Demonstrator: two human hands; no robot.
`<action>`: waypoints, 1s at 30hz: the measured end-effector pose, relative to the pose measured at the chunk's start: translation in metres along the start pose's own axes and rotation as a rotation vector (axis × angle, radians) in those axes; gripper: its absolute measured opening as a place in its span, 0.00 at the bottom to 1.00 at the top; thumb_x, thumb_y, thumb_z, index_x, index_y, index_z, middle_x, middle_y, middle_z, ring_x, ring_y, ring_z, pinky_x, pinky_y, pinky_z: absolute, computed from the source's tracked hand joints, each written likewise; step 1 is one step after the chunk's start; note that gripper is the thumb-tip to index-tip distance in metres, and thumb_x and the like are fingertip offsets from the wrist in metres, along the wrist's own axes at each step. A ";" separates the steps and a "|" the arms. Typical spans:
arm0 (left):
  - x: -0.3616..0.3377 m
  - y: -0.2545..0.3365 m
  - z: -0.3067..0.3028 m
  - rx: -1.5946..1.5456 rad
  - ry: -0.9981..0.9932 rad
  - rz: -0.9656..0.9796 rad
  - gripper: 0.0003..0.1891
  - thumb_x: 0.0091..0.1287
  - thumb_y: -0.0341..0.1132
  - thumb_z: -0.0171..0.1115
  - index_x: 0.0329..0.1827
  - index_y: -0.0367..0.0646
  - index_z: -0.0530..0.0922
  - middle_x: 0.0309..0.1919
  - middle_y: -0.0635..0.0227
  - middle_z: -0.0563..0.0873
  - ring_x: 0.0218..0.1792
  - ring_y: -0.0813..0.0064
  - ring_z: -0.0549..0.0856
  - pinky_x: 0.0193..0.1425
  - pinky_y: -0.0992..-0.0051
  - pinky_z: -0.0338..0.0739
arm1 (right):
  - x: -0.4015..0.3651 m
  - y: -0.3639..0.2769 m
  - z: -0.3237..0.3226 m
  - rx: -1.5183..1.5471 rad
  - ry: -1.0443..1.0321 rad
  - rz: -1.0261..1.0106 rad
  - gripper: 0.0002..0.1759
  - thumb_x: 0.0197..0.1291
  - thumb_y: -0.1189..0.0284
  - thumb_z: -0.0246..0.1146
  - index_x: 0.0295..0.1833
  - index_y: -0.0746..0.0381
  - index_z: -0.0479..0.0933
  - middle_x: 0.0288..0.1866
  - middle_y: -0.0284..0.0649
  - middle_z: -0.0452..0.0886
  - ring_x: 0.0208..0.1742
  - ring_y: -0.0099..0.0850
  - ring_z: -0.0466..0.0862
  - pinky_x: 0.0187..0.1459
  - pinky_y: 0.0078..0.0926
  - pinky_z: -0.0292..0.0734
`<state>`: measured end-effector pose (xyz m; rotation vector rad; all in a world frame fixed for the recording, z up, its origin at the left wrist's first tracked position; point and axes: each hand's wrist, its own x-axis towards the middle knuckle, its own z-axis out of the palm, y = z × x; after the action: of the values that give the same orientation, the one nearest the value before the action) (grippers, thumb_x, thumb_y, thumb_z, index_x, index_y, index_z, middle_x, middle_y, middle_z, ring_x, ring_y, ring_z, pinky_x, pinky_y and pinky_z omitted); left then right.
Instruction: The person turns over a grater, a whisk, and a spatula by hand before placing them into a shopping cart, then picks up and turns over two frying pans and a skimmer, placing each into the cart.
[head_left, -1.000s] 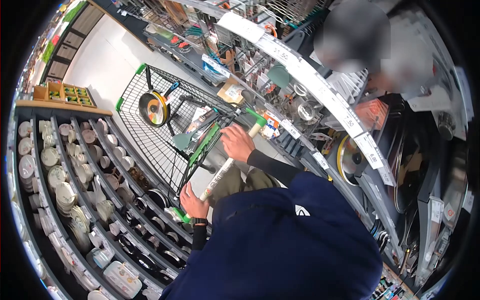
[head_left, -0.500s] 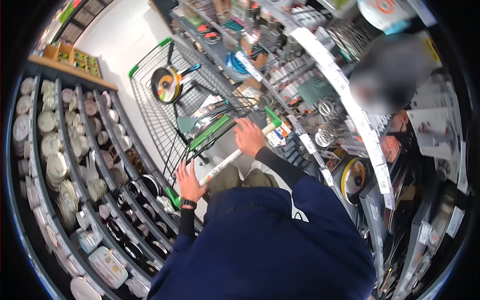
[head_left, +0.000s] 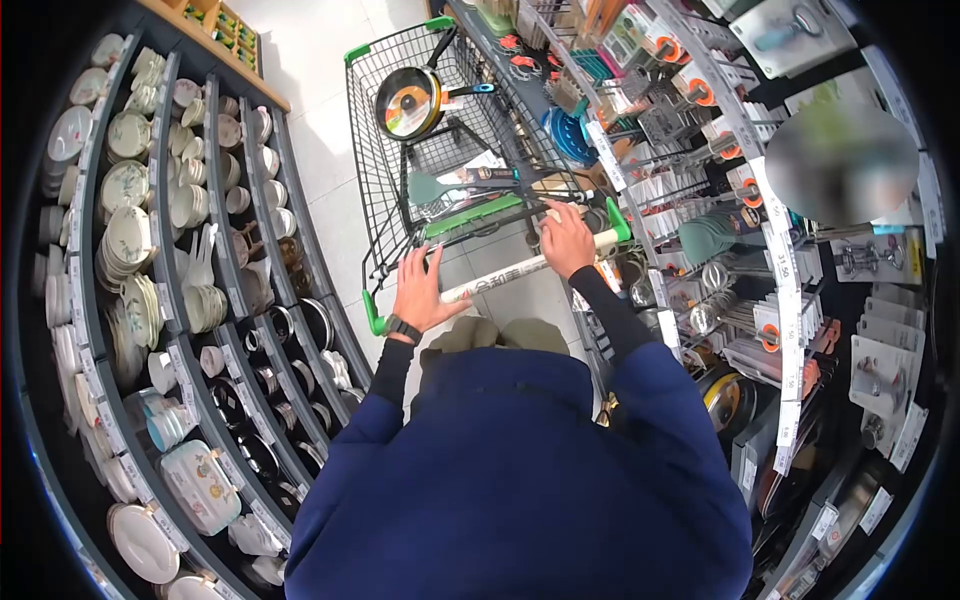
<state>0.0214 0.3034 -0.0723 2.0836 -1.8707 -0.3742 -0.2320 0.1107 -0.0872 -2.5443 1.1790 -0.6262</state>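
A shopping cart with a white handle bar (head_left: 510,275) and green end pieces stands in front of me. My left hand (head_left: 422,291), a black watch at its wrist, rests on the bar's left part with thumb and fingers spread. My right hand (head_left: 567,240) lies over the bar's right part, its fingers apart and slightly bent. Neither hand is wrapped round the bar. In the basket are a frying pan (head_left: 408,103) with a colourful label, a green utensil (head_left: 428,187) and some packaged items beside it.
Shelves of plates and bowls (head_left: 127,235) line the left side. On the right, racks hold hanging kitchen tools (head_left: 705,235) and a blue coiled item (head_left: 568,136). Pale floor tiles (head_left: 320,110) show beyond and left of the cart. Pans stand at the lower right.
The view has turned, so the cart sits more upright and further right in the picture. Both hands remain at the bar with fingers spread.
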 end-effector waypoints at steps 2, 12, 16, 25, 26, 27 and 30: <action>0.009 -0.010 -0.002 -0.011 0.007 -0.008 0.56 0.51 0.67 0.72 0.76 0.39 0.61 0.69 0.45 0.66 0.72 0.45 0.63 0.77 0.46 0.52 | 0.011 -0.002 0.004 -0.025 0.000 0.007 0.05 0.58 0.71 0.60 0.37 0.58 0.80 0.63 0.39 0.78 0.67 0.40 0.74 0.62 0.41 0.75; 0.046 -0.032 -0.016 -0.121 0.057 -0.072 0.46 0.57 0.59 0.71 0.74 0.40 0.67 0.68 0.51 0.69 0.71 0.48 0.65 0.77 0.51 0.57 | 0.048 0.000 0.019 0.002 -0.025 0.026 0.04 0.58 0.72 0.60 0.36 0.58 0.80 0.64 0.37 0.79 0.67 0.41 0.76 0.62 0.40 0.75; 0.059 -0.035 -0.018 -0.135 0.053 -0.104 0.45 0.57 0.57 0.71 0.73 0.39 0.67 0.68 0.53 0.71 0.70 0.49 0.67 0.76 0.51 0.58 | 0.063 0.005 0.021 0.032 -0.012 0.016 0.03 0.58 0.73 0.61 0.35 0.60 0.80 0.61 0.40 0.81 0.65 0.43 0.77 0.64 0.42 0.72; 0.087 -0.044 -0.019 -0.278 0.166 -0.275 0.25 0.60 0.41 0.71 0.58 0.39 0.78 0.55 0.55 0.83 0.58 0.53 0.80 0.70 0.56 0.67 | 0.141 -0.012 0.060 0.387 -0.200 -0.075 0.04 0.61 0.74 0.60 0.38 0.60 0.80 0.43 0.39 0.82 0.54 0.40 0.79 0.60 0.44 0.67; 0.093 -0.045 -0.020 -0.287 0.151 -0.344 0.21 0.62 0.40 0.68 0.57 0.43 0.81 0.49 0.59 0.87 0.56 0.55 0.83 0.73 0.56 0.65 | 0.152 -0.015 0.068 0.458 -0.259 -0.071 0.04 0.62 0.74 0.60 0.38 0.61 0.79 0.42 0.40 0.82 0.52 0.41 0.79 0.58 0.43 0.68; 0.101 -0.049 -0.020 -0.281 0.129 -0.386 0.18 0.63 0.39 0.68 0.55 0.43 0.82 0.44 0.61 0.89 0.52 0.57 0.85 0.70 0.57 0.69 | 0.161 -0.016 0.076 0.470 -0.323 -0.109 0.04 0.63 0.73 0.60 0.38 0.61 0.79 0.39 0.42 0.81 0.48 0.42 0.79 0.54 0.42 0.69; 0.144 -0.059 -0.028 -0.373 0.101 -0.544 0.09 0.67 0.34 0.66 0.47 0.43 0.85 0.35 0.62 0.90 0.39 0.64 0.89 0.45 0.68 0.81 | 0.178 -0.011 0.109 0.531 -0.565 -0.178 0.05 0.64 0.73 0.59 0.37 0.62 0.78 0.37 0.43 0.81 0.47 0.44 0.80 0.53 0.44 0.71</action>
<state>0.1020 0.1679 -0.0683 2.2542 -1.0500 -0.6687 -0.0692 -0.0130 -0.1294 -2.1560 0.5111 -0.1844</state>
